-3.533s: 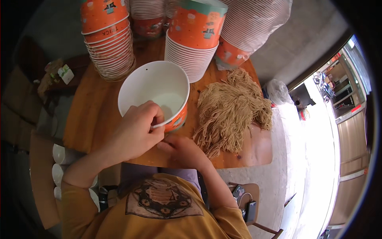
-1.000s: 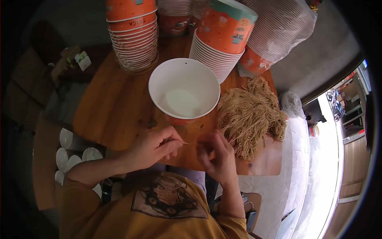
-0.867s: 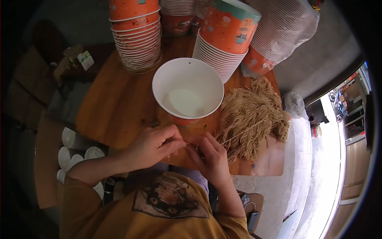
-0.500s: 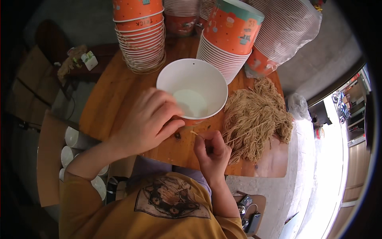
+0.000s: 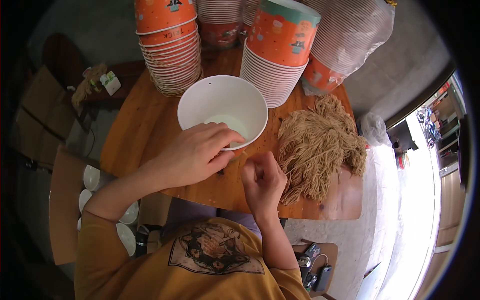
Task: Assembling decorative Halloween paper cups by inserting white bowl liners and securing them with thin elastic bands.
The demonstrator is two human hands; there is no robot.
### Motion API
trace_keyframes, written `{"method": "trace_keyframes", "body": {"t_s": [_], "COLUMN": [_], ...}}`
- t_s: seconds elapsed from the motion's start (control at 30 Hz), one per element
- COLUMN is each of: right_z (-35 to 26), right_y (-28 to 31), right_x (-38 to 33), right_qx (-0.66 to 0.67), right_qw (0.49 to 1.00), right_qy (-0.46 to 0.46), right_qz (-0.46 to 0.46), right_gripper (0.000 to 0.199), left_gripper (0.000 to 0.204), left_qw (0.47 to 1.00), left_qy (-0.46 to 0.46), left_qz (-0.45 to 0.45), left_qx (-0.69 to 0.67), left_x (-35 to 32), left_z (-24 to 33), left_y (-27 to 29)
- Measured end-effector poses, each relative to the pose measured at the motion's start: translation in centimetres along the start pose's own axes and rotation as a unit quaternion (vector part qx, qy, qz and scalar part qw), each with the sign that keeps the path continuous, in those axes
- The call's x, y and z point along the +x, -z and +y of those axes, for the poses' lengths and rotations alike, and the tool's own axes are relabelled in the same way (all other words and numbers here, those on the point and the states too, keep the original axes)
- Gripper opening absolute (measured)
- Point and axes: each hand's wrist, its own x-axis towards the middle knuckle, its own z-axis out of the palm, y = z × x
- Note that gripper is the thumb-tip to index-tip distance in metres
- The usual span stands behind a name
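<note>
Bucket [image 5: 210, 102], white inside and orange outside, stood on a wooden desk [image 5: 132, 142]; the left hand [image 5: 197, 152] grasped it at the near edge; the right hand [image 5: 265, 177], curled closed nearby, pinched a thin cord [image 5: 244, 155]; tan yarn [image 5: 322, 147] lay heaped to the right.

White-lined orange bucket [image 5: 227, 100], tan yarn [image 5: 322, 150]

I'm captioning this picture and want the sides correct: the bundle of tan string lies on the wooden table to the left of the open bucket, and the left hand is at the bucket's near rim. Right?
Not quite: the bundle of tan string lies on the wooden table to the right of the open bucket, as the head view shows. The left hand is at the bucket's near rim.
</note>
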Motion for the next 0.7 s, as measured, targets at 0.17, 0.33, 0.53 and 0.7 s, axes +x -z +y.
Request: {"method": "trace_keyframes", "body": {"t_s": [0.17,0.33,0.53,0.7], "right_z": [-0.7,-1.3,-1.0,0.2], "right_y": [0.1,0.4,0.7,-0.4], "right_x": [0.0,-0.4,-0.4,-0.3], "right_qx": [0.018,0.033,0.093,0.122], "right_qw": [1.000,0.999,0.991,0.987], "right_qy": [0.001,-0.019,-0.086,-0.104], "right_qz": [0.001,-0.021,-0.039,0.021], "right_gripper": [0.012,0.014,0.011,0.013], "left_gripper": [0.029,0.025,0.017,0.020], "left_qw": [0.995,0.990,0.993,0.999], "left_qy": [-0.071,-0.120,-0.099,0.025], "left_qz": [0.053,0.036,0.039,0.017], "left_qx": [0.042,0.071,0.051,-0.042], "left_x": [0.3,0.4,0.5,0.7], "left_z": [0.7,0.6,0.5,0.9], "left_y": [-0.1,-0.1,-0.2,0.0]}}
